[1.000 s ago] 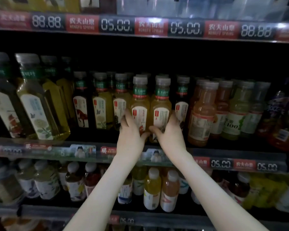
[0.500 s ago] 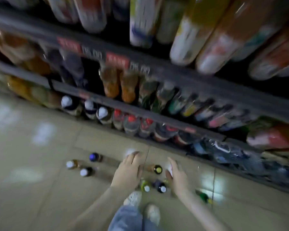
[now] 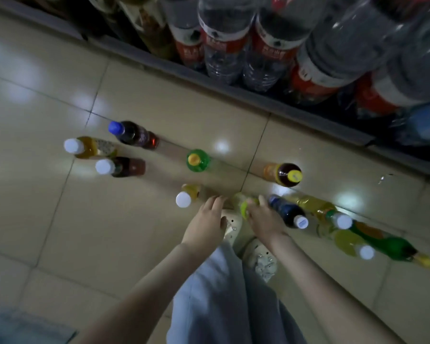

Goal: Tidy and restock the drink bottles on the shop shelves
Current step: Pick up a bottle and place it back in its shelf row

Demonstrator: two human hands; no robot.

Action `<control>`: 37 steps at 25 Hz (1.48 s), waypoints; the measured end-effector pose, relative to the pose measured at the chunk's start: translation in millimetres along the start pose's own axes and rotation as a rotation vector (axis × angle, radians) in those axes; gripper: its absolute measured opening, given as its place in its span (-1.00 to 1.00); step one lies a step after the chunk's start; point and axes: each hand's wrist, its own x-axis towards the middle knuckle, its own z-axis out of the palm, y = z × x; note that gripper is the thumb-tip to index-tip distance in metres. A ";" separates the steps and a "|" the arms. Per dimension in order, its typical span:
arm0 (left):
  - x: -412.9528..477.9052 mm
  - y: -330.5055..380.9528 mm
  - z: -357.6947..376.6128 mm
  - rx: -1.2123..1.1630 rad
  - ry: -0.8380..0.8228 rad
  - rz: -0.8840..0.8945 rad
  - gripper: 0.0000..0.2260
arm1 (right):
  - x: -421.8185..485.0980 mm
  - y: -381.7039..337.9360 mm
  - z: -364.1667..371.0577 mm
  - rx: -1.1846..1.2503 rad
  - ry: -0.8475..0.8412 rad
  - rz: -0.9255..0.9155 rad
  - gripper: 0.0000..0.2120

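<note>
a pale tiled floor fills most of the view. along the far right runs the lowest shelf, packed with big water bottles that have red labels. at the near edge are the person's grey trousers and white shoes.

both bare arms reach down in front of the shoes. the left hand hangs with fingers straight and a little spread, and it holds nothing. the right hand is just beside it. its fingers lie on a yellow bottle with a light green cap. this bottle stands between the two hands, just beyond the shoes. the picture is blurred there, so i cannot tell if the right hand grips the bottle or only touches it. the left fingertips are near the same bottle.

more bottles stand on the floor. a white-cap bottle is just left of the left hand and a dark bottle just right of the right hand. a green bottle and a brown bottle stand farther off. a group of three is well to the left, and a mixed cluster is at the near right.
</note>
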 end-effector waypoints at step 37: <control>-428.3 986.3 -170.1 0.128 0.364 1.286 -0.69 | -866.5 414.0 -598.3 1.218 1.476 0.061 -0.60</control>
